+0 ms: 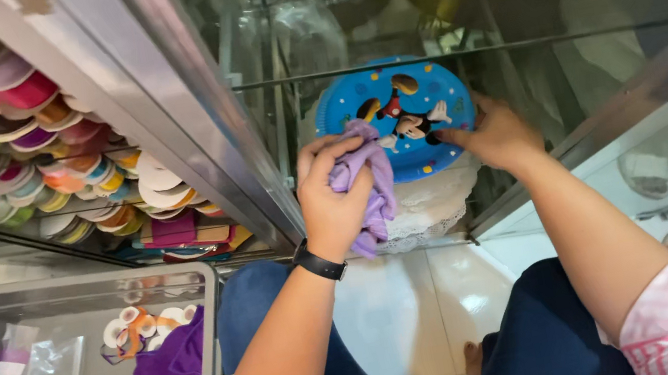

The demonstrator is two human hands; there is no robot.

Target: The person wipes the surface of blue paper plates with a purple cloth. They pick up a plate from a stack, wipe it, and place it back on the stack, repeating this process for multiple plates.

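Observation:
My left hand (334, 198) is closed around a crumpled purple cloth (371, 179) and presses it against the left part of a round blue cartoon-print plate (417, 88). That plate lies on top of a stack of white lacy doilies (432, 203) on a low glass shelf. My right hand (495, 133) rests on the plate's right edge, fingertips pinching it. A black band circles my left wrist. My pink-striped sleeves are rolled up.
Glass cabinet shelves (456, 54) surround the plate, with metal frame rails (187, 121) left and right. Several coloured ribbon spools (7, 125) fill the left cabinet. A glass counter (75, 366) at lower left holds purple fabric and small spools. White floor tiles (409, 310) lie between my knees.

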